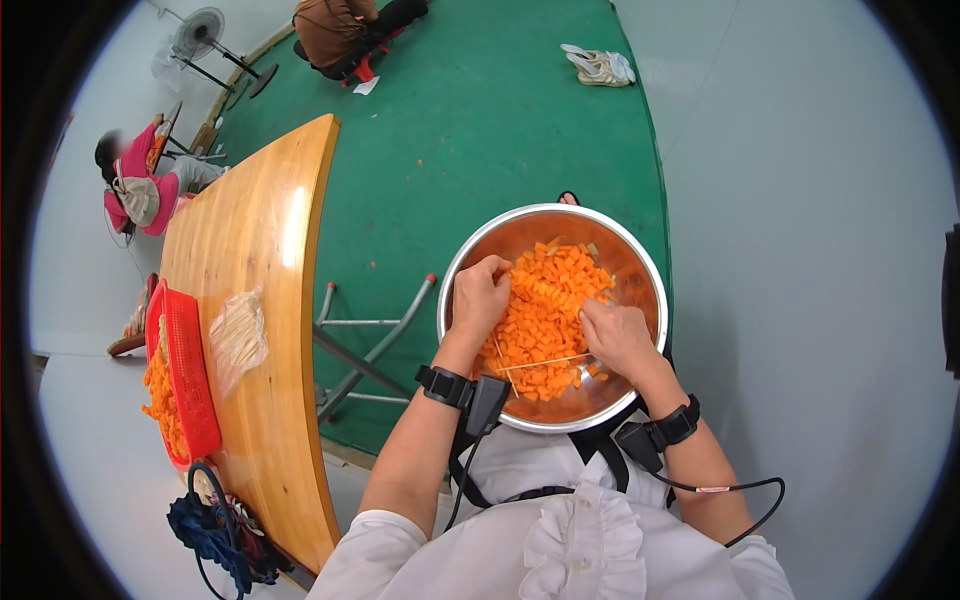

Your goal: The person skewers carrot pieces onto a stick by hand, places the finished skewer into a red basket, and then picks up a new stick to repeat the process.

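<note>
A large steel bowl (652,262) sits at my lap, with many orange diced pieces (545,335) in it. My left hand (482,300) is over the bowl's left side, its fingers pinched together at the edge of the pieces. On the right side my right hand (615,338) is also closed, fingertips down near the orange pieces. A row of orange pieces runs between the two hands; what passes through them is hidden. Thin wooden sticks (548,363) lie crossed on the pieces in the lower part of the bowl.
On the wooden table (265,250) at left are a red basket (190,370) of orange pieces and a plastic bag of sticks (238,335). A dark blue bag (215,535) hangs nearby. Two other people (150,190) sit farther off, near a fan (200,32). Shoes (600,66) lie on the green floor.
</note>
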Tool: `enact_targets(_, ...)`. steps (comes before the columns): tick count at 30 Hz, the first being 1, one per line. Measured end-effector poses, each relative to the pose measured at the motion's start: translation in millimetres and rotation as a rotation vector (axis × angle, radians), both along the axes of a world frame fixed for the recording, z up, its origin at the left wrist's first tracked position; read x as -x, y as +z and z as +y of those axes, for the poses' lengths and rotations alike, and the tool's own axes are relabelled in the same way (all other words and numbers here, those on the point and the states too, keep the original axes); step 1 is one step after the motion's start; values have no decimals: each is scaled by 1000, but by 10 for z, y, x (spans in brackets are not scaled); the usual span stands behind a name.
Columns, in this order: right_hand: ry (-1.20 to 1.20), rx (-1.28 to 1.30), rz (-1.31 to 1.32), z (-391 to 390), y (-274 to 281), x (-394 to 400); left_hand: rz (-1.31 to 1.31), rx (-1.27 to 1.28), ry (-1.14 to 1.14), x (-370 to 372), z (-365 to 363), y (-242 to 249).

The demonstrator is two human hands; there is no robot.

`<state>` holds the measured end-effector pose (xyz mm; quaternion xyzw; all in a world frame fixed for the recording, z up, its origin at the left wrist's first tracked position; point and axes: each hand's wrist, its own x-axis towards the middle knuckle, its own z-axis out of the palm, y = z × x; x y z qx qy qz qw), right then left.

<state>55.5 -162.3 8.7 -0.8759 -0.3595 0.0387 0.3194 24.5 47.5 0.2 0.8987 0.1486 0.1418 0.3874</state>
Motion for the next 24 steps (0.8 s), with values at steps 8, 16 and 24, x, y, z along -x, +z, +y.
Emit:
enact_targets(8,-30,-66,226,-27,-34,-27,-42,-10,-38,21,-2,-20)
enact_targets(16,-19,-25,60,-4,-36,-6,-33,60,22,30,-12,-78)
enact_targets(24,8,-2,108,24,-9,40,-34,101,46,25,-19,-36)
